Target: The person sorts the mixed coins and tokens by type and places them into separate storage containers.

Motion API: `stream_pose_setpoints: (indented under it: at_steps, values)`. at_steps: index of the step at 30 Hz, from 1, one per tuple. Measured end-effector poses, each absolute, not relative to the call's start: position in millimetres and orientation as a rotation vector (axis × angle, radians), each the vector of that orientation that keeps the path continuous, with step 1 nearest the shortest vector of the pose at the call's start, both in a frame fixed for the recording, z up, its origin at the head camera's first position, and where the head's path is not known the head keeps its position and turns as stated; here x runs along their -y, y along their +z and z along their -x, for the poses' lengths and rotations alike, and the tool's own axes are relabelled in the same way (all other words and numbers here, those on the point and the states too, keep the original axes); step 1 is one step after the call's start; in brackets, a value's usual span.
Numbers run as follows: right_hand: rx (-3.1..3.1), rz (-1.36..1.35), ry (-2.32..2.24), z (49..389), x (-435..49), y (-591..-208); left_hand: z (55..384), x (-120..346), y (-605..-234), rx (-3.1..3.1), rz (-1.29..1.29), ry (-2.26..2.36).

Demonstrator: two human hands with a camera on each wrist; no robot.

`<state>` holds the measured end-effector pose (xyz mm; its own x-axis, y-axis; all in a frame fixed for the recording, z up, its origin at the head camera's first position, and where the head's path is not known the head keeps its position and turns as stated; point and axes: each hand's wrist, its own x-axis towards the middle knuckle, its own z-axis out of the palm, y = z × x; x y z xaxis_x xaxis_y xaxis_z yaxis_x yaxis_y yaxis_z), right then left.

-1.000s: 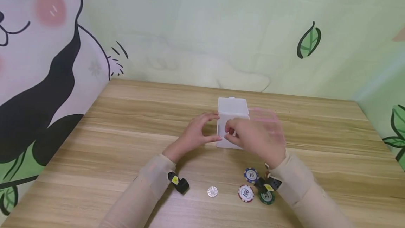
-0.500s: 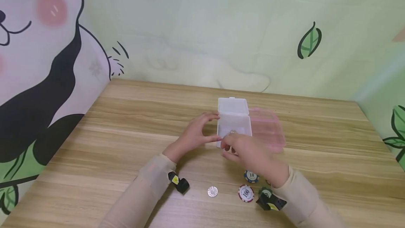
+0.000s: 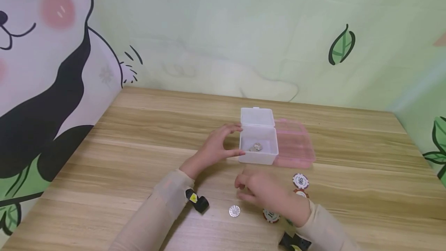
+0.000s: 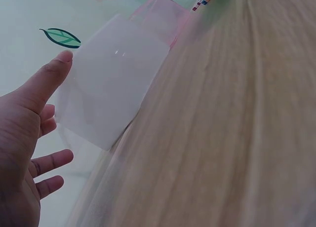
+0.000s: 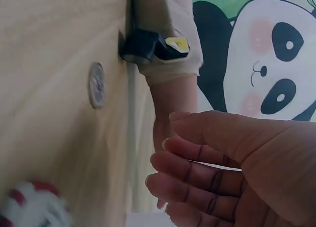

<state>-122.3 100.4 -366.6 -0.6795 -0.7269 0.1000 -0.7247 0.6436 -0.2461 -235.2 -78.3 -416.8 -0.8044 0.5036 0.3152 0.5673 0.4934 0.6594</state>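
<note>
Our left hand (image 3: 215, 145) spread beside the white box (image 3: 257, 159), right hand (image 3: 267, 192) empty and loosely curled, we'd best pinch by its edge the silver disc (image 3: 234, 211) lying flat on the surface (image 3: 139, 158).

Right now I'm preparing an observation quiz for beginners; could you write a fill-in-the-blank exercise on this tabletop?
1. The lid of the white plastic box is not closed but ____.
2. The translucent container beside it is coloured ____.
3. The farthest poker chip reads ____.
4. The hand nearer the box is the ____ one.

Missing words: open; pink; 500; left.
</note>
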Motion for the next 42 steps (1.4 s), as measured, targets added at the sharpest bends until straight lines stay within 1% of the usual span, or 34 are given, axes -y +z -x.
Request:
stream_pose_setpoints:
  at_steps: [19,28,42]
  values:
    - [-2.749,1.218,-0.32,108,-90,-386,236,78,-418,2.675,0.954,-1.2]
    - [-2.792,1.255,-0.275,106,-86,-387,236,79,-419,2.674,0.94,-1.204]
    - [-2.809,1.167,-0.276,102,-82,-387,235,78,-418,2.664,0.95,-1.208]
